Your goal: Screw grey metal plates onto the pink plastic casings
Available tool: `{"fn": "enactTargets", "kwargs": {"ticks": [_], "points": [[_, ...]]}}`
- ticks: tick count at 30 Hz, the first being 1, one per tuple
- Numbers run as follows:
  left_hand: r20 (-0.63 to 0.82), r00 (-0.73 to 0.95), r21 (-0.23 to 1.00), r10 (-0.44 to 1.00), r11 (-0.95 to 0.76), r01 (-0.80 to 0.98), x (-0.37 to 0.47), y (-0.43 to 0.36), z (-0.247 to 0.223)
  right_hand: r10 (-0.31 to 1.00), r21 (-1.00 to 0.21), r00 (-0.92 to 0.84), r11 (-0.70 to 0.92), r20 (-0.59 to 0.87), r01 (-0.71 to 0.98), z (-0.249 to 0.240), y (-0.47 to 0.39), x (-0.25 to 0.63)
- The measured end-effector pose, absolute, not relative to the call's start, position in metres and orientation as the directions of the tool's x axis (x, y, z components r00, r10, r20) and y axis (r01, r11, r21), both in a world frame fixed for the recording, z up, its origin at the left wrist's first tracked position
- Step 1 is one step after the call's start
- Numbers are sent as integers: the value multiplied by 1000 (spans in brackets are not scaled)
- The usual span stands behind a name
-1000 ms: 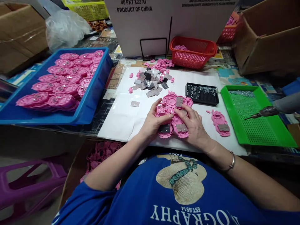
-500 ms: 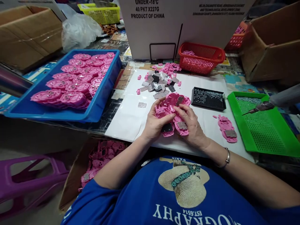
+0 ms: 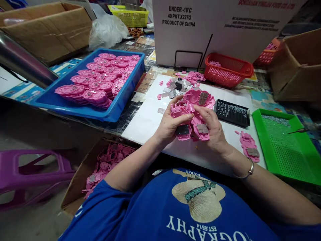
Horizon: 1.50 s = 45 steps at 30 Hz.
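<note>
Several pink plastic shells [image 3: 192,97] with grey and black plates screwed on are gathered between my two hands above the white work surface. My left hand [image 3: 169,125] is closed round their left side, its thumb lying across the front. From the right, my right hand [image 3: 213,130] grips the same bunch, fingertips pressed near the middle. Parts of the lower shells are hidden by my fingers. Another pink shell with a grey plate [image 3: 249,147] lies apart on the right. Behind my hands is a pile of loose grey plates [image 3: 175,87] and small pink parts [image 3: 194,77].
A blue tray [image 3: 110,115] of stacked pink shells stands left. To the right are a black screw tray [image 3: 233,113], a green tray [image 3: 278,167] and a screwdriver tip [image 3: 298,131]. A red basket [image 3: 225,72] sits behind. Below left is a carton [image 3: 77,187] of pink shells.
The view has shifted, so the surroundings appear farther right. Both hands still hold the pink shells, which are raised slightly and tipped a little. The screwdriver shows less at the right edge.
</note>
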State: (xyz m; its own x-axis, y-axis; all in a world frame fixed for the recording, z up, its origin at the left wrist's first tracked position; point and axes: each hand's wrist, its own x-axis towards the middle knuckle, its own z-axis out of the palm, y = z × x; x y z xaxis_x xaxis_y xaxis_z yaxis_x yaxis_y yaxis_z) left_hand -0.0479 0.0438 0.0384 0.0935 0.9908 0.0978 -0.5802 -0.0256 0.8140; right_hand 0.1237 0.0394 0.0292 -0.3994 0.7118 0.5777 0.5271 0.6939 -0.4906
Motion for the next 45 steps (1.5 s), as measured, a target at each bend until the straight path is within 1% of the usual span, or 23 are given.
{"fn": "enactTargets", "kwargs": {"ticks": [3,6,10,14,15,17,19,22,24,25,27,30,33,35,37,38,39,41,43,45], "points": [[182,38,821,983,-131,-555,-62,32,57,645,-435,-426,753,634,493,50,37,110],[223,-63,837,973,-224,-499,-88,8,79,577,-405,-488,813,655,418,72,31,82],[169,-254,872,952,-264,-412,-136,-41,103,508,-439,-587,857,630,270,88,19,22],[80,-501,925,862,-251,-284,-186,-94,109,438,-509,-623,857,648,74,72,-3,-49],[59,-548,933,834,-242,-267,-197,-107,106,422,-530,-650,847,632,34,64,-10,-65],[7,-621,940,783,-218,-264,-220,-129,94,383,-575,-722,818,576,-24,46,-22,-95],[-69,-677,935,733,-189,-300,-242,-149,72,342,-622,-814,782,469,-31,26,-32,-123],[-213,-740,902,638,-164,-400,-273,-172,22,214,-687,-956,726,202,17,-5,-42,-163],[-323,-801,888,505,-130,-440,-293,-182,-18,115,-726,-993,686,39,50,-24,-45,-188],[-380,-826,887,415,-90,-454,-302,-185,-38,85,-736,-996,674,-7,63,-33,-46,-198],[-438,-839,879,323,-43,-475,-319,-188,-78,65,-745,-997,662,-50,81,-45,-45,-215],[-500,-842,864,202,45,-502,-339,-192,-126,100,-747,-994,657,-46,101,-48,-37,-225],[-533,-835,844,137,162,-512,-351,-197,-155,157,-749,-988,654,0,104,-30,-23,-214],[-510,-851,849,127,234,-474,-354,-200,-162,191,-764,-978,642,80,63,-7,-13,-195],[-443,-885,873,147,295,-388,-353,-201,-158,242,-806,-935,587,257,-70,19,-4,-167],[-395,-902,889,172,319,-328,-350,-199,-151,274,-821,-909,560,314,-115,32,-1,-149],[-340,-917,905,211,338,-258,-346,-196,-142,326,-837,-882,533,341,-126,45,3,-130],[-214,-917,935,337,343,-92,-331,-183,-117,438,-862,-830,497,345,-96,65,7,-86],[-88,-854,953,512,292,77,-306,-166,-86,567,-864,-735,501,372,-50,78,9,-37],[50,-722,955,690,178,236,-276,-144,-54,679,-841,-598,541,426,15,84,10,13]]}}
